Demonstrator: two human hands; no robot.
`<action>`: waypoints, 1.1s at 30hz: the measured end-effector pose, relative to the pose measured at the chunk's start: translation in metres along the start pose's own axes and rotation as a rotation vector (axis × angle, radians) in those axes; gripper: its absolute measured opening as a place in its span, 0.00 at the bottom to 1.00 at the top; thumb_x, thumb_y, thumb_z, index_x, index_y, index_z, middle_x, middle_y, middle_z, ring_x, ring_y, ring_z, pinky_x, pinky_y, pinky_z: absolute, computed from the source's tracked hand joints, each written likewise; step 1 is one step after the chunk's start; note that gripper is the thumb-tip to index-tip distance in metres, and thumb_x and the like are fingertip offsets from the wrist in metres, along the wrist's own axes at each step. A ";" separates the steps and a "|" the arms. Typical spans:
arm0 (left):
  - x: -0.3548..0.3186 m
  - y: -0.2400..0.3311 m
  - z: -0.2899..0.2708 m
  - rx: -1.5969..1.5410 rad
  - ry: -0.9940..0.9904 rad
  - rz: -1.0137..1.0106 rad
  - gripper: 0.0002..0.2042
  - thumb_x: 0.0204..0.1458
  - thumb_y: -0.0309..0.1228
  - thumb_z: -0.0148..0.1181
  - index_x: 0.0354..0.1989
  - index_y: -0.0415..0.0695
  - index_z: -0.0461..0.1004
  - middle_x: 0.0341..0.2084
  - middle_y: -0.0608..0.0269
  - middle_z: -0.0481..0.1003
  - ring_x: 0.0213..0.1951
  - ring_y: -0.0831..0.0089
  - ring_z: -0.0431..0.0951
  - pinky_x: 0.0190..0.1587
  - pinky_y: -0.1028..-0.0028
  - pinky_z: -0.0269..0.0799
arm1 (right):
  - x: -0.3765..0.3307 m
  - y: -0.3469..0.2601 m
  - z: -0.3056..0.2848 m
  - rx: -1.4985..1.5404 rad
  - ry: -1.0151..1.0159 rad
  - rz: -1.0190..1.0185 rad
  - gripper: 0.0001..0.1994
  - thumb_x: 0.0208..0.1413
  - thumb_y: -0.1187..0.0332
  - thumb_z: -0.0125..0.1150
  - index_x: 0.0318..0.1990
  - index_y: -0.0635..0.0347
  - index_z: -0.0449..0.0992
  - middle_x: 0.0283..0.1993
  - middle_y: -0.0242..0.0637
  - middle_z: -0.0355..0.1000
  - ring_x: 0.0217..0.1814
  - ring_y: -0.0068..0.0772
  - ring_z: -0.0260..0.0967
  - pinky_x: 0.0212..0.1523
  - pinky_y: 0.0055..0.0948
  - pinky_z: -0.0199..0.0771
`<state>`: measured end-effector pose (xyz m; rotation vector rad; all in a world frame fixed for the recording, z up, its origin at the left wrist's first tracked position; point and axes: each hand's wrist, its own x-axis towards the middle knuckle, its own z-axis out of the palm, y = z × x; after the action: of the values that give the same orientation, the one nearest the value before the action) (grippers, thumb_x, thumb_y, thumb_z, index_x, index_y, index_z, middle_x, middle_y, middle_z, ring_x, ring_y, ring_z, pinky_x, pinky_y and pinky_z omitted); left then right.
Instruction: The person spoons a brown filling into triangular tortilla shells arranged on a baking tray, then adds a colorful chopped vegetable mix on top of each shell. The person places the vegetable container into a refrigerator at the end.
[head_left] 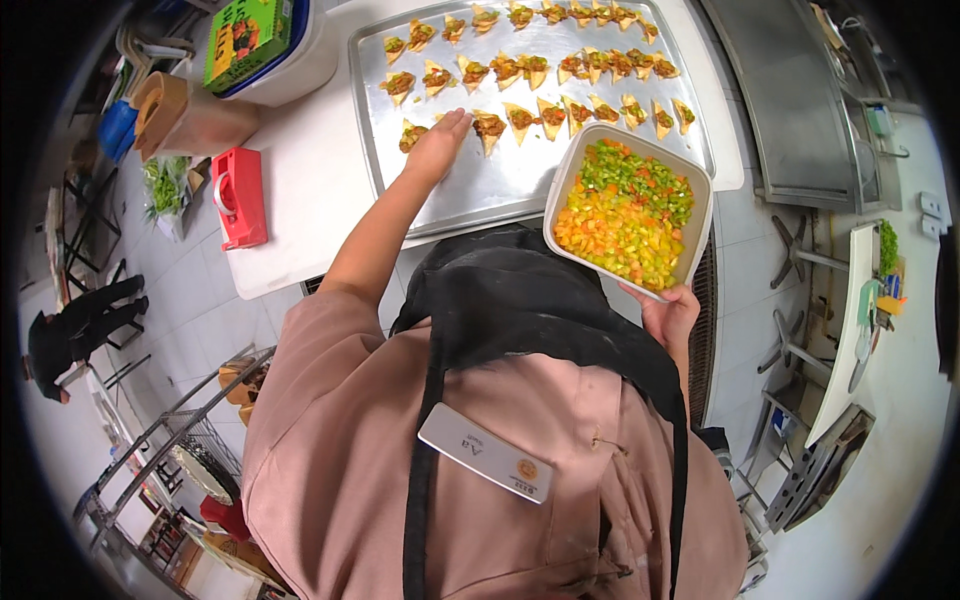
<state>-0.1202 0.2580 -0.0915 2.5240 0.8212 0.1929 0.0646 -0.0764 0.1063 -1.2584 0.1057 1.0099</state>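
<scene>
A large metal tray [525, 185] on the white table holds three rows of folded, triangular crisp pieces topped with a brown and green filling. Over the near row's left end is my left hand [440, 145], back upward, fingers drawn together. It hides part of a piece beneath it, and whatever its fingertips hold is out of sight. One topped crisp [411, 135] lies just left of it. My right hand [668, 315] grips the near edge of a pale square container [552, 215], tilted beside the tray's near right corner. Inside are diced vegetables [630, 210], green and orange-red above, yellow-orange below.
Left on the table [290, 235] stand a red holder [240, 195] and a white tub [305, 75] with a green box on it. A brown container [205, 120] and bagged greens [165, 190] sit farther left. Another person [80, 325] stands at far left. Steel equipment [785, 90] is at right.
</scene>
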 end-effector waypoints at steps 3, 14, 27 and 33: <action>0.003 0.003 0.003 0.004 0.020 -0.027 0.23 0.51 0.20 0.43 0.59 0.46 0.63 0.60 0.56 0.61 0.60 0.62 0.62 0.58 0.68 0.64 | 0.000 0.002 0.000 0.029 0.011 0.012 0.40 0.33 0.73 0.46 0.64 0.65 0.50 0.63 0.52 0.55 0.62 0.56 0.58 0.52 0.57 0.70; 0.045 0.039 0.028 -0.124 -0.069 -0.018 0.25 0.52 0.20 0.39 0.62 0.42 0.57 0.63 0.54 0.55 0.65 0.60 0.54 0.66 0.62 0.50 | -0.001 0.004 0.001 0.042 0.019 0.002 0.40 0.33 0.73 0.45 0.63 0.68 0.50 0.62 0.53 0.56 0.61 0.56 0.60 0.52 0.56 0.72; 0.013 0.174 -0.084 -0.552 -0.141 0.427 0.14 0.53 0.34 0.55 0.46 0.41 0.71 0.42 0.52 0.72 0.46 0.55 0.72 0.48 0.65 0.68 | 0.008 0.005 -0.004 0.129 -0.030 -0.019 0.42 0.34 0.78 0.43 0.66 0.50 0.43 0.63 0.47 0.50 0.62 0.57 0.55 0.47 0.65 0.69; -0.004 0.223 -0.078 -0.319 -0.289 0.616 0.20 0.51 0.38 0.57 0.50 0.41 0.67 0.44 0.46 0.69 0.47 0.52 0.70 0.49 0.61 0.67 | 0.011 0.005 -0.002 0.137 -0.043 -0.014 0.42 0.34 0.78 0.42 0.66 0.51 0.43 0.63 0.48 0.50 0.62 0.58 0.54 0.49 0.64 0.68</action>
<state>-0.0292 0.1293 0.0843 2.3425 -0.1093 0.1366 0.0684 -0.0717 0.0953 -1.1110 0.1302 1.0001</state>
